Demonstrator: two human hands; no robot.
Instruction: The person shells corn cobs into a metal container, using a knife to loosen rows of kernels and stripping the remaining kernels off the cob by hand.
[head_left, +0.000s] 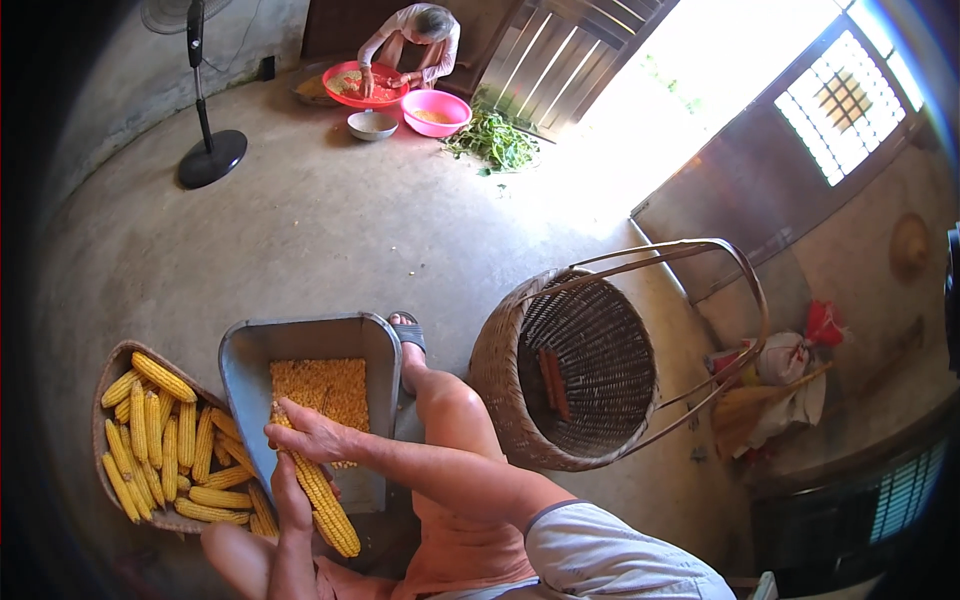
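Observation:
An ear of yellow corn (325, 502) slants over the near part of a metal bin (251, 390). My left hand (294, 487) grips it from below, its fingers partly hidden behind the ear. Across the upper end of the same ear lies my right hand (311, 435), thumb and fingers against the kernels. Loose corn kernels (322, 375) cover part of the bin's floor. Left of the bin, a woven basket (105, 375) holds many whole ears of corn (185, 435).
A tall wicker basket (495, 375) with long handles, reddish-brown pieces inside, stands right. Far off, a person (416, 37) crouches with both hands at a red basin (390, 94), beside a pink basin (437, 112), metal bowl (373, 126) and green leaves (495, 142). A fan base (213, 157) stands left.

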